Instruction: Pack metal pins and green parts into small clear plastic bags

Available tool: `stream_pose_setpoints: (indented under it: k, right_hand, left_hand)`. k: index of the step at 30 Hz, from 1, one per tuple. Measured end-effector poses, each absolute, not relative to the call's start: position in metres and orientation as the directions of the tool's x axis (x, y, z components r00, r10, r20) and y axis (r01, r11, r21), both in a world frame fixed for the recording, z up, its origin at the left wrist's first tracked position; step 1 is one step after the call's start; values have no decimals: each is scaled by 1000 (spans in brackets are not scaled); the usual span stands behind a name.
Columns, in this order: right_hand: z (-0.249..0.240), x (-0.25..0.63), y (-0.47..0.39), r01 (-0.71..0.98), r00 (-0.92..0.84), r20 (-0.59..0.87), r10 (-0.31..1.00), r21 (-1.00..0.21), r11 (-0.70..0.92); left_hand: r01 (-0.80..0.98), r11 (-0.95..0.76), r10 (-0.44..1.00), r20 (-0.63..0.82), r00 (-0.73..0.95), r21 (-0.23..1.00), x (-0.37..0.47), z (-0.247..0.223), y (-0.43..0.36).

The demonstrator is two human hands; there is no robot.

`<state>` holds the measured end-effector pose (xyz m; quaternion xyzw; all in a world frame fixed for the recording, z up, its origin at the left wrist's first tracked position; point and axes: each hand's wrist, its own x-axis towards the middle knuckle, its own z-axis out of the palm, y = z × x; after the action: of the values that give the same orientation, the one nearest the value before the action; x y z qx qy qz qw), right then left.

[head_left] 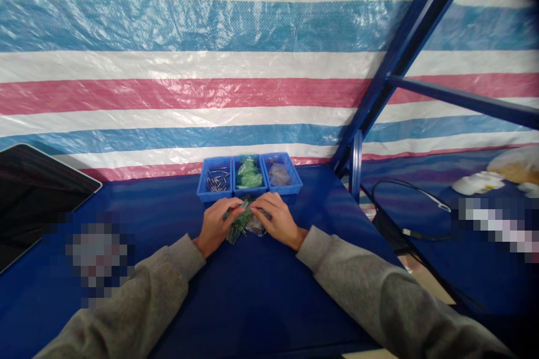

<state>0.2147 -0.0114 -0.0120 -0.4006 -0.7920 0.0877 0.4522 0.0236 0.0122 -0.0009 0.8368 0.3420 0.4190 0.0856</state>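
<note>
My left hand [217, 225] is closed in a pinch, with a small green plastic piece [246, 202] at its fingertips. Facing it, my right hand [275, 219] is also closed, thumb and fingers together; what they grip is too small to make out. Beneath and between both hands is a loose pile of green plastic pieces [234, 232]. Beside it, under the right fingers, lie small metal pins and clear plastic [255, 226]. Just beyond stand three joined blue bins: the left bin [202, 184] holds metal pins, the middle bin [250, 189] green plastic pieces, the right bin [298, 180] clear plastic pieces.
Everything rests on a blue table [261, 297]. A dark flat screen [37, 202] lies at the left, near a blurred-out item. A blue metal frame [391, 67] rises at right, with a black cable [379, 184] beyond it. Striped sheeting [189, 90] hangs behind.
</note>
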Motion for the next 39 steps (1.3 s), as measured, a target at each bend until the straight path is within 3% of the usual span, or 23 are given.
stream_pose_setpoints:
  k: [7, 15, 28, 39]
  right_hand:
    - [-11, 215, -13, 558, -290, 653, 700, -479, 678]
    - [-10, 215, -14, 565, -186, 658, 730, -536, 627]
    - [-11, 215, -13, 573, -240, 666, 706, -490, 657]
    - [-12, 214, -11, 568, -247, 651, 718, -503, 651]
  left_hand:
    - [493, -754, 644, 637, 424, 434, 23, -1, 12]
    - [471, -760, 643, 624, 444, 447, 24, 5, 10]
    - [507, -748, 656, 596, 464, 428, 23, 5, 12]
    - [428, -776, 628, 634, 452, 463, 24, 9, 7]
